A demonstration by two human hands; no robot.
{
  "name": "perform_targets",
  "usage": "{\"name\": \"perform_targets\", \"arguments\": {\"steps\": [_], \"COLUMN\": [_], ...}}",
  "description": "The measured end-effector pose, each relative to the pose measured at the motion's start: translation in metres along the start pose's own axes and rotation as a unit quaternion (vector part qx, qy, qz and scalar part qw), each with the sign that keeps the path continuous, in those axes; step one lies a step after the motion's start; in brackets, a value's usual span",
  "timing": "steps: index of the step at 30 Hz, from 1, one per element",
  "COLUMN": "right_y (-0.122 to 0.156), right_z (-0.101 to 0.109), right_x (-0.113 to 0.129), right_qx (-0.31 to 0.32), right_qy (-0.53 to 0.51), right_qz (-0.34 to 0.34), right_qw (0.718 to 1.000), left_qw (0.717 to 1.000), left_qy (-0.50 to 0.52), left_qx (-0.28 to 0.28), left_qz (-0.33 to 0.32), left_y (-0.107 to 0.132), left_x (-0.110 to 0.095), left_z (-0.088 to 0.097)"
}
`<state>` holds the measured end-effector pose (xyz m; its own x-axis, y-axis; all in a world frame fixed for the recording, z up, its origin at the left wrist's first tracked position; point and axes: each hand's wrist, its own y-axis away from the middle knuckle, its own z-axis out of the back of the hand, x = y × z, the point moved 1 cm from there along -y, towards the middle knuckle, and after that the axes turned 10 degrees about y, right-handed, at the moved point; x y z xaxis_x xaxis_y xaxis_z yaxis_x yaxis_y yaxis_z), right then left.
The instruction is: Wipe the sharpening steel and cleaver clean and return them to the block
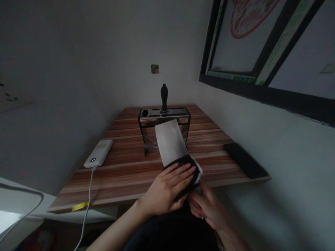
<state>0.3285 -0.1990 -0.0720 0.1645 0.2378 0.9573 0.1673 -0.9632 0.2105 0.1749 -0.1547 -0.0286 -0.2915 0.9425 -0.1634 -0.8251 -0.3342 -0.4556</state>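
A cleaver with a broad, pale grey, rectangular blade (pixel 171 143) points away from me above the table's near edge. My left hand (pixel 170 190) lies over a black cloth (pixel 180 161) with a white edge, which wraps the blade's near part; its fingers press the cloth to the blade. Close by on the right, my right hand (pixel 205 204) is closed round the handle end of the cleaver, hiding most of the handle. Beyond the blade tip stands a knife rack (pixel 164 113) with a dark metal frame. One black handle (pixel 164 96) sticks up from it.
On the wood-grain table (pixel 125 174), a white power bank (pixel 98 153) with a cable (pixel 87 209) sits at left, and a black phone-like slab (pixel 246 160) lies at right. Yellow tape (pixel 80 206) marks the front edge. Walls close in on three sides.
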Motion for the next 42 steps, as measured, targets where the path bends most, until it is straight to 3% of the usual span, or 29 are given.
{"name": "perform_targets", "arguments": {"steps": [7,14,26,36,42], "right_y": [0.003,0.003,0.006,0.008,0.008], "right_z": [-0.005,-0.007,-0.011,-0.013,-0.012], "right_x": [0.000,-0.004,-0.014,-0.019,-0.019], "right_qx": [0.005,0.015,0.037,0.056,0.053], "right_qy": [-0.016,-0.004,0.027,0.040,0.034], "right_qz": [-0.001,0.001,-0.020,-0.033,-0.038], "right_qw": [1.000,1.000,0.999,0.997,0.997], "left_qw": [1.000,0.998,0.987,0.980,0.980], "left_qy": [0.003,-0.014,-0.103,-0.085,-0.088], "left_qx": [0.005,0.037,-0.015,-0.096,-0.097], "left_qz": [-0.005,0.046,0.121,0.151,0.149], "left_y": [0.004,0.003,0.009,0.005,0.000], "left_x": [-0.001,0.004,0.039,0.084,0.095], "left_z": [0.003,0.006,0.013,0.038,0.043]}}
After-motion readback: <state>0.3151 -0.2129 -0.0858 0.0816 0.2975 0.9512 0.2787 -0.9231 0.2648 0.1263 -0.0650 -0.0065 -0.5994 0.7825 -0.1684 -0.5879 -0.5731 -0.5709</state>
